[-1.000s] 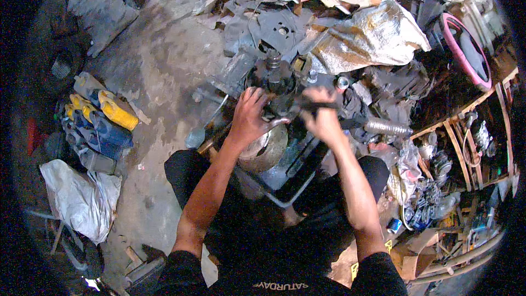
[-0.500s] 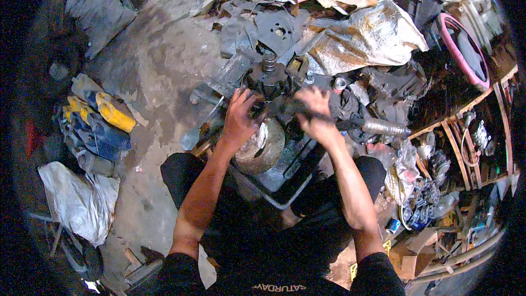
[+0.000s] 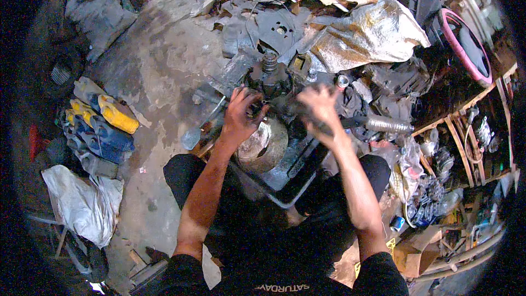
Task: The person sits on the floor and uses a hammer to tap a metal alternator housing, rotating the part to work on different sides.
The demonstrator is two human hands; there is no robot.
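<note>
Between my knees stands a dark, greasy metal assembly (image 3: 269, 83) with a thick coiled or threaded post (image 3: 269, 62) rising from its top. My left hand (image 3: 241, 115) curls its fingers round a dark, round metal part (image 3: 255, 109) on the near side of the assembly. Across from it, my right hand (image 3: 322, 108) is smeared by motion, beside a dark bar that ends in a silver-wrapped grip (image 3: 388, 125); whether the fingers close on the bar is unclear. Below both hands lies a worn, round metal piece (image 3: 274, 151) within a black frame with a rounded metal edge (image 3: 285, 204).
Yellow and blue containers (image 3: 118, 114) and a white sack (image 3: 90, 200) lie to the left. Beyond the assembly are a flat plate with holes (image 3: 279, 30), a silvery sheet (image 3: 378, 38) and a small can (image 3: 342, 80). Wooden racks (image 3: 459, 148) and clutter fill the right.
My right hand has shifted slightly and blurs more over the bar. The left hand keeps its place on the round part. The whole view has moved a little.
</note>
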